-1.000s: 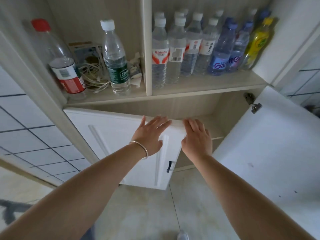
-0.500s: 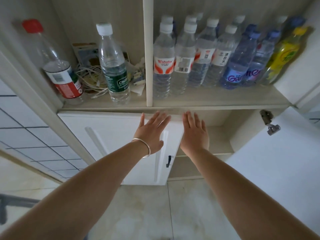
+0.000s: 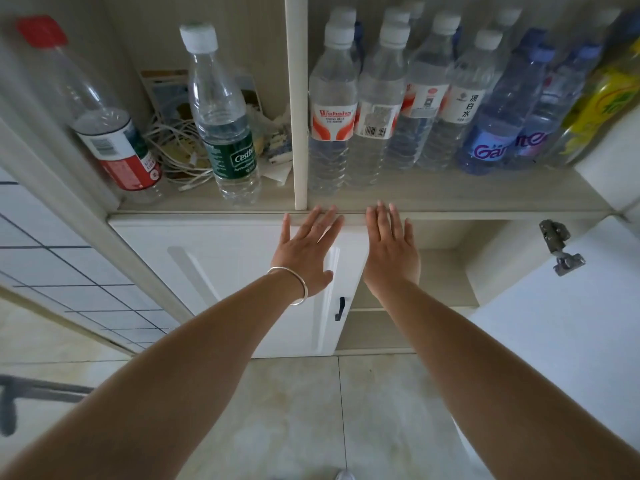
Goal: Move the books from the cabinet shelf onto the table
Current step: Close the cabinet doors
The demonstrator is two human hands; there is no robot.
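Both hands flat at cabinet.
Left hand (image 3: 304, 252) and right hand (image 3: 389, 251) lay side by side, fingers straight, apart; bottles (image 3: 381, 98) at 12 o'clock.

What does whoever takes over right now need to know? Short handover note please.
Left hand: open, fingers straight, in front of the closed left cabinet door, fingertips at the shelf edge.
Right hand: open, holds nothing, fingertips at the same edge.
Right cabinet door: swung open.
Books: none in view; the upper shelf holds only bottles and cables.
Done: no book moved that I can see.
Left: find the books, carry them to the table, which is out of view.
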